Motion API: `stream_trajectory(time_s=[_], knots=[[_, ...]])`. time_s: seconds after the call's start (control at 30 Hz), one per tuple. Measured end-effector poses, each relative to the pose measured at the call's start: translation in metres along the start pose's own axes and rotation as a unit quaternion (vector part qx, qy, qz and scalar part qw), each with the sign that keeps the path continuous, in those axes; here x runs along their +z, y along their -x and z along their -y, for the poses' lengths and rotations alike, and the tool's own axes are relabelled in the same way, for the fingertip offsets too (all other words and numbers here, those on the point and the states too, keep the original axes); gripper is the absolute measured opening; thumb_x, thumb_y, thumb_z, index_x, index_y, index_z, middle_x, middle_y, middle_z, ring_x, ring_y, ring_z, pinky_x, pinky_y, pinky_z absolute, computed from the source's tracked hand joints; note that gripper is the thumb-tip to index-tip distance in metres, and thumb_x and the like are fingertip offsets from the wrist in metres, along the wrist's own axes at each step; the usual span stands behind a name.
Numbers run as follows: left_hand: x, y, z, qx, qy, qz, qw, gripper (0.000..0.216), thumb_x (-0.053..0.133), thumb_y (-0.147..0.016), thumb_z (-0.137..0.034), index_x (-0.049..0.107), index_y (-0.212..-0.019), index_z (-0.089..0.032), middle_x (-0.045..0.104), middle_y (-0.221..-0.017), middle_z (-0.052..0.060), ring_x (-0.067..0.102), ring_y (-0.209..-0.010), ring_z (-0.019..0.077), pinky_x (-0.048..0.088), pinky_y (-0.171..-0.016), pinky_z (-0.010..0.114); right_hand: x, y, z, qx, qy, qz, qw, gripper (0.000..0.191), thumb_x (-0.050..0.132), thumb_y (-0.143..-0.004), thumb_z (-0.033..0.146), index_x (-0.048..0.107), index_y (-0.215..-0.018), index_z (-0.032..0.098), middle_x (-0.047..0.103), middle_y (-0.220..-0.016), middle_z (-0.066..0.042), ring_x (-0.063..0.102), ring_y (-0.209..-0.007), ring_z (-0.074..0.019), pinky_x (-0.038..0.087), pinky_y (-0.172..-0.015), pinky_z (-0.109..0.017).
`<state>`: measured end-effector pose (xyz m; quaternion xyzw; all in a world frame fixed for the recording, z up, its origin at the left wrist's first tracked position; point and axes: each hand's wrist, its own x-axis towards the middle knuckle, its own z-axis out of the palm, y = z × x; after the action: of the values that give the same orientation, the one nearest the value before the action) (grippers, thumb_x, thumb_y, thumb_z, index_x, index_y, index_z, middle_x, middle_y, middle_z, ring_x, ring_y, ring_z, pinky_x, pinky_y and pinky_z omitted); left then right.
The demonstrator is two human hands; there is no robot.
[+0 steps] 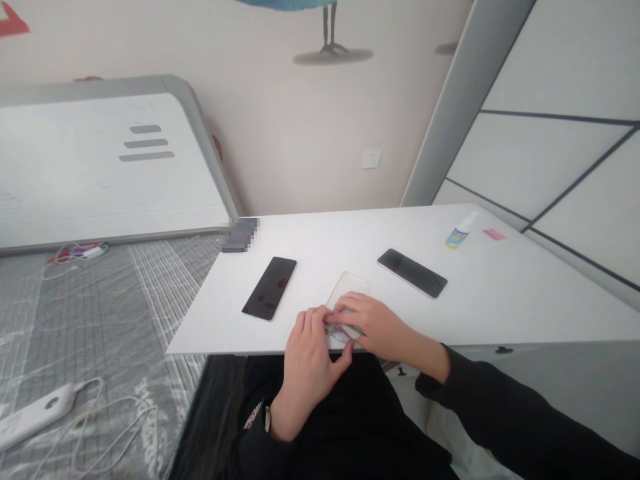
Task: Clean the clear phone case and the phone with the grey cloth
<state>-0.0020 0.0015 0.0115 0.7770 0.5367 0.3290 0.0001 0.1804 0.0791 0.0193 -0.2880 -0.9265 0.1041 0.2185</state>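
Note:
A clear phone case [349, 283] lies at the front edge of the white table [320, 243], its far end showing beyond my fingers. My left hand [311, 350] grips its near left side, thumb at the front edge. Over the case, my right hand [371, 325] is closed with bent fingers, pressing a small pale piece [353, 331], perhaps cloth, against it. What exactly that piece is, I cannot tell. To the left lies a dark-screened phone [270, 288], and to the right another phone [413, 273], both face up.
A small spray bottle [459, 233] stands at the back right, beside a pink slip [495, 234]. A blurred dark object [241, 235] sits at the back left corner. Left of the table is a bed [115, 320] with a white device [37, 417] and cables.

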Motion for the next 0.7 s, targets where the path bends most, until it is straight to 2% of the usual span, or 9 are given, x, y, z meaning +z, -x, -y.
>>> stream_trajectory(time_s=[0.13,0.17,0.33,0.5,0.57,0.63,0.7], knots=[[0.000,0.000,-0.001,0.003,-0.019,-0.001,1.000,0.054,0.074,-0.080,-0.025,0.046,-0.124,-0.015,0.063,-0.111,0.012,0.060,-0.100,0.0299,0.056,-0.086,0.044,-0.004,-0.005,-0.022,0.060,0.041,-0.058,0.996,0.048,0.050,-0.079,-0.006,0.072,-0.117,0.014,0.067,-0.103,-0.015,0.058,-0.106,-0.0305,0.049,-0.097,-0.052],[0.000,0.000,-0.001,0.002,-0.022,0.000,1.000,0.054,0.074,-0.080,-0.025,0.046,-0.125,-0.015,0.063,-0.111,0.012,0.060,-0.100,0.0299,0.056,-0.086,0.044,-0.003,-0.006,-0.023,0.061,0.044,-0.062,0.995,0.049,0.049,-0.078,-0.007,0.071,-0.117,0.013,0.067,-0.105,-0.016,0.058,-0.107,-0.0314,0.049,-0.098,-0.054],[0.002,0.002,0.000,-0.001,-0.036,0.007,0.999,0.062,0.073,-0.082,-0.028,0.044,-0.135,-0.012,0.063,-0.114,0.013,0.060,-0.103,0.0306,0.056,-0.089,0.044,0.002,-0.003,-0.010,-0.023,0.008,-0.002,1.000,0.059,0.057,-0.069,-0.006,0.073,-0.117,0.025,0.070,-0.109,-0.004,0.060,-0.104,-0.0228,0.053,-0.095,-0.036],[0.004,0.003,0.000,-0.007,-0.081,0.021,0.997,0.078,0.071,-0.084,-0.032,0.035,-0.149,-0.006,0.063,-0.119,0.016,0.058,-0.104,0.0323,0.055,-0.090,0.046,-0.003,-0.006,-0.022,0.052,0.042,-0.047,0.997,0.050,0.049,-0.078,-0.005,0.072,-0.118,0.014,0.068,-0.105,-0.015,0.058,-0.107,-0.0314,0.048,-0.099,-0.055],[0.004,0.003,0.000,-0.004,-0.084,0.025,0.996,0.082,0.070,-0.084,-0.033,0.032,-0.152,-0.005,0.063,-0.117,0.016,0.058,-0.103,0.0318,0.055,-0.090,0.045,-0.002,-0.006,-0.020,0.046,0.034,-0.039,0.998,0.052,0.050,-0.076,-0.005,0.072,-0.120,0.015,0.068,-0.108,-0.014,0.058,-0.108,-0.0294,0.050,-0.098,-0.050],[0.005,0.004,0.000,-0.001,-0.082,0.027,0.996,0.084,0.069,-0.085,-0.033,0.030,-0.153,-0.004,0.063,-0.115,0.015,0.058,-0.102,0.0311,0.056,-0.089,0.045,0.000,-0.003,-0.014,0.008,0.011,-0.006,1.000,0.057,0.056,-0.072,-0.005,0.073,-0.119,0.022,0.069,-0.110,-0.007,0.060,-0.107,-0.0236,0.052,-0.096,-0.038],[0.005,0.004,0.000,0.002,-0.085,0.028,0.996,0.085,0.068,-0.085,-0.033,0.029,-0.154,-0.003,0.063,-0.113,0.014,0.058,-0.101,0.0307,0.056,-0.088,0.044,0.000,-0.002,-0.012,-0.011,-0.002,0.013,1.000,0.058,0.059,-0.071,-0.005,0.074,-0.117,0.027,0.070,-0.108,-0.003,0.061,-0.104,-0.0206,0.052,-0.094,-0.033]])
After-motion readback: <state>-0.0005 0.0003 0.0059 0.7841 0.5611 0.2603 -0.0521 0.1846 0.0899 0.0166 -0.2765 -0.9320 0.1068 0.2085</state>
